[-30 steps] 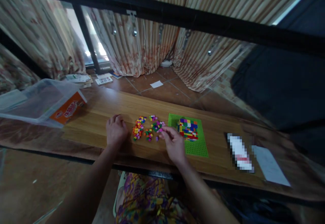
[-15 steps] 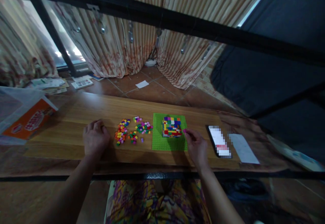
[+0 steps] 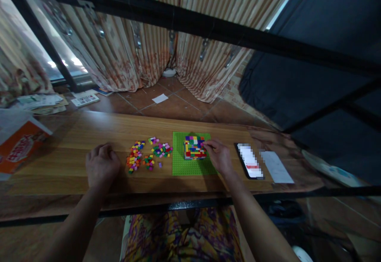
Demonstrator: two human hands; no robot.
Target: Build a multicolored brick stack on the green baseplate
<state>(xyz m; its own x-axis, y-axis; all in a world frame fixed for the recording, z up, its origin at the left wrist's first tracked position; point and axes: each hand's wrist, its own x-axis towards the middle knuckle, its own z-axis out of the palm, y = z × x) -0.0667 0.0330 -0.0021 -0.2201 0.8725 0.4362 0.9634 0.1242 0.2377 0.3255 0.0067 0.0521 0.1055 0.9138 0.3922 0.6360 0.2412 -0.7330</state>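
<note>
On a green studded baseplate (image 3: 195, 169) stands a block-shaped build of many-coloured toy bricks (image 3: 195, 152). My right hand (image 3: 218, 155) reaches in from the right, thumb and fingers pinched on a small pink brick (image 3: 203, 144) at the build's upper right edge. Whether that brick touches the build I cannot tell. To the left of the baseplate lie loose bricks (image 3: 134, 157) in several small heaps, one lilac brick (image 3: 160, 165) apart from them. My left hand (image 3: 102, 165) rests on the wooden board left of these heaps, its fingers curled in and nothing visible in them.
A phone (image 3: 249, 161) with a lit screen and a sheet of paper (image 3: 277, 167) lie to the right on the wooden board (image 3: 143, 184). An orange and white plastic bag (image 3: 22, 145) sits at the far left. A dark metal bar (image 3: 178, 205) crosses in front of me.
My right hand has moved left with the pink brick, from beside the baseplate to the build's upper edge. My left hand stays resting on the board. The view has shifted slightly.
</note>
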